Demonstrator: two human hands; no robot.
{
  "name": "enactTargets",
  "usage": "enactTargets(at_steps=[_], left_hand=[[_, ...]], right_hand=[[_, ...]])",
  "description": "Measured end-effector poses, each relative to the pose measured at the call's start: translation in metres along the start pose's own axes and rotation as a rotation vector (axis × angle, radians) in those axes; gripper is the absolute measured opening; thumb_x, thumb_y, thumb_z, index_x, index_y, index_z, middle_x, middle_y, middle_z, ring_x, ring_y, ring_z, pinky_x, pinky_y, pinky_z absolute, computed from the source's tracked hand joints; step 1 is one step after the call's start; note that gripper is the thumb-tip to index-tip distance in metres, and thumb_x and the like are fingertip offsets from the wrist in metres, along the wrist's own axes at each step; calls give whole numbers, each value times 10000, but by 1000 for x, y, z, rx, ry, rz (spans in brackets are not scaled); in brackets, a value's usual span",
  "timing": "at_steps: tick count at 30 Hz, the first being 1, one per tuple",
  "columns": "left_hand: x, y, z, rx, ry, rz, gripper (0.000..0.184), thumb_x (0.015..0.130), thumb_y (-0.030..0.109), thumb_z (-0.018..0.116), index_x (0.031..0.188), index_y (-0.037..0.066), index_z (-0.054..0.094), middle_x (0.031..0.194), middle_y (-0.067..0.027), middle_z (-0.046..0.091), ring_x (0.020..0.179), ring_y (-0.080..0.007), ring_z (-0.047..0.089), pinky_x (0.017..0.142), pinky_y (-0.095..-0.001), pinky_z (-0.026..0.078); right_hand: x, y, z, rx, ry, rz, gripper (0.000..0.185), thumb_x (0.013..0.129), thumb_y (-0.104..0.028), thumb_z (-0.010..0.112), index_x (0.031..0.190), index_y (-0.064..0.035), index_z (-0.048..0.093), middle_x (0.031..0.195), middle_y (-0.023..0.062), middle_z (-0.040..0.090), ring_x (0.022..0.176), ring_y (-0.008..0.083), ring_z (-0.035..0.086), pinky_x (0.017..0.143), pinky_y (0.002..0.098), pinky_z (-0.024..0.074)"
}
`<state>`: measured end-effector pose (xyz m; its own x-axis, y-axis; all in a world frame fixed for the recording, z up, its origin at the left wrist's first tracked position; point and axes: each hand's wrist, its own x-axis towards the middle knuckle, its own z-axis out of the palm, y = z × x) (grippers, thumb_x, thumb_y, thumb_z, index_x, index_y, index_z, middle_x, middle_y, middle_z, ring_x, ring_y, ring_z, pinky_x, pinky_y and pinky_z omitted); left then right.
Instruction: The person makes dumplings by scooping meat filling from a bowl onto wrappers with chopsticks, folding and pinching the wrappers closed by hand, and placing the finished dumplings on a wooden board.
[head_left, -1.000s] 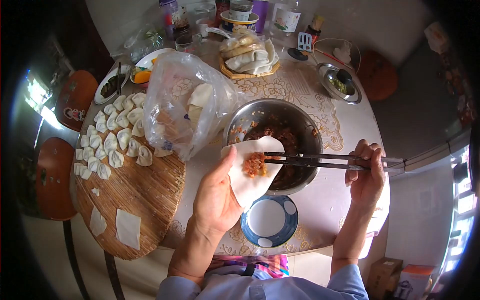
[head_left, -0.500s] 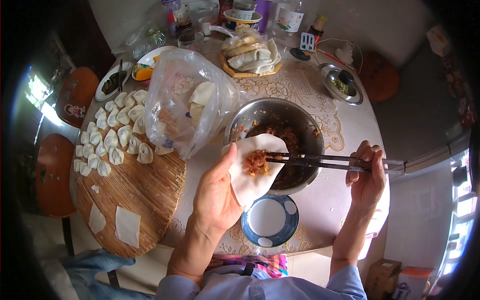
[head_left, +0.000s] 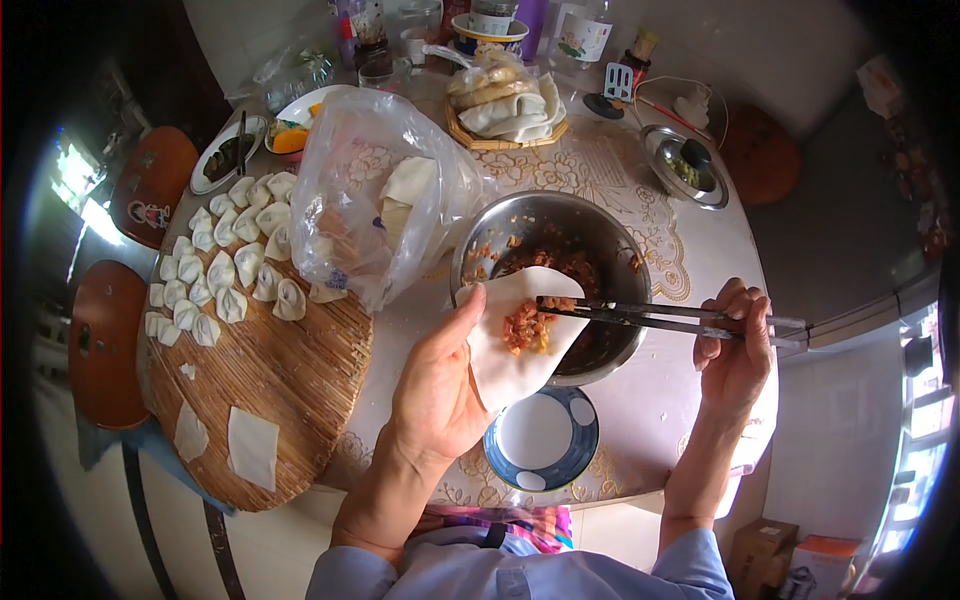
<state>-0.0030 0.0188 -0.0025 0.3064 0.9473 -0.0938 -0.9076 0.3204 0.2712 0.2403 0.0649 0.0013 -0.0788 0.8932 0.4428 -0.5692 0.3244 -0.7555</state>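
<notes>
On my left hand (head_left: 437, 385) lies a pale dough wrapper (head_left: 500, 365), its thumb over the near edge. A clump of minced meat filling (head_left: 527, 328) rests on the wrapper. My right hand (head_left: 738, 335) grips a pair of dark chopsticks (head_left: 660, 317), whose tips touch the filling's upper side with a bit of meat at them. Behind the wrapper stands a steel bowl (head_left: 640, 250) holding more filling, partly hidden by the wrapper and chopsticks. A blue-rimmed dish (head_left: 490, 455) sits below, nearer my body.
To the left, a round wooden board (head_left: 300, 385) carries several folded dumplings (head_left: 232, 302) and loose wrappers (head_left: 253, 447). An open plastic bag (head_left: 345, 190) of wrappers lies beside it. A basket (head_left: 505, 140) stands at the back, a lidded steel dish (head_left: 685, 165) at the right.
The chopstick tips have shifted over the filling, which now looks more spread on the wrapper. A blue-clad leg at lower left has mostly moved out of view.
</notes>
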Motion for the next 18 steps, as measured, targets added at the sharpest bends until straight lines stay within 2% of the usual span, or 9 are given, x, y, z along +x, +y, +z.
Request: enactTargets(at_steps=[7, 10, 14, 15, 16, 18], left_hand=[[1, -1, -2, 16, -23, 16, 439, 955, 259, 370, 1239, -75, 388, 1241, -210, 459, 1165, -298, 458, 1035, -411, 339], [2, -1, -2, 52, 17, 42, 440, 955, 246, 361, 1256, -75, 365, 1262, -223, 442, 1167, -340, 455, 1012, -444, 366], [-1, 7, -6, 53, 22, 152, 395, 954, 266, 367, 1163, -50, 482, 1231, -189, 485, 1161, -295, 470, 1031, -390, 344], [-3, 10, -5, 54, 48, 216, 396, 955, 270, 365, 1165, -45, 481, 1240, -188, 480, 1164, -291, 468, 1031, -392, 344], [-5, 13, -5, 56, 75, 278, 397, 955, 274, 362, 1168, -40, 481, 1248, -187, 474, 1167, -287, 466, 1031, -395, 344], [-6, 21, -8, 80, 133, 324, 411, 958, 281, 358, 1203, -35, 452, 1245, -176, 481, 1166, -277, 469, 1019, -392, 357]], right_hand=[[-1, -1, -2, 38, 16, 5, 294, 957, -216, 378, 804, 26, 444, 750, 108, 402, 482, 161, 488, 354, 248, 473], [0, -5, -3, 53, 34, 3, 292, 959, -233, 375, 815, 11, 447, 755, 96, 401, 481, 147, 473, 357, 235, 471], [1, -12, -9, 144, 92, -55, 286, 957, -254, 383, 850, 3, 448, 764, 80, 395, 469, 126, 446, 358, 213, 453], [2, -12, -11, 29, 120, -56, 292, 941, -228, 424, 836, 35, 492, 754, 97, 426, 476, 145, 475, 368, 235, 455], [4, -14, -13, -426, -55, -4, 290, 919, -180, 464, 790, 68, 539, 734, 121, 464, 480, 177, 505, 378, 273, 463], [2, -11, -7, -430, 26, 68, 299, 898, -153, 495, 738, 92, 557, 721, 145, 491, 479, 207, 524, 391, 310, 478]])
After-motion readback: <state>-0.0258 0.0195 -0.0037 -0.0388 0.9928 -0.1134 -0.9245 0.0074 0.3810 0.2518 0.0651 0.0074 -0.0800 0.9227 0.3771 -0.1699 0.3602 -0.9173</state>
